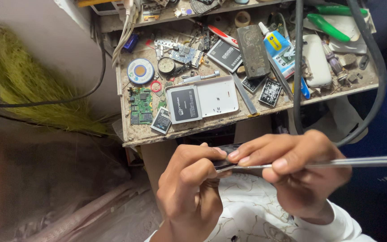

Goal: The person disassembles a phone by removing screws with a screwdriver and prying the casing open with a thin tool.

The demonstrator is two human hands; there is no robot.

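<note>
Carefully, left hand point(189, 179) gripped the dark phone point(222, 157) steady while right hand point(292, 170) pinched the metal tweezers point(337, 162), best kept shallow.

Thin tool point(337, 162) in right hand point(292, 172): bright metal, smooth, shiny. Small dark part point(224, 157) pinched by left hand point(189, 179): glossy black, looks like plastic or glass. Workbench point(133, 134): worn wood, rough, dusty, chipped front edge. Phone back shell point(216, 96) near front edge: white matt plastic. Circuit board point(140, 106) at front left corner: green, matt. Plier handles point(332, 20) at rear right corner: green glossy plastic. Cables point(297, 67): black matt rubber. Sleeve point(341, 224): white cloth.
</note>
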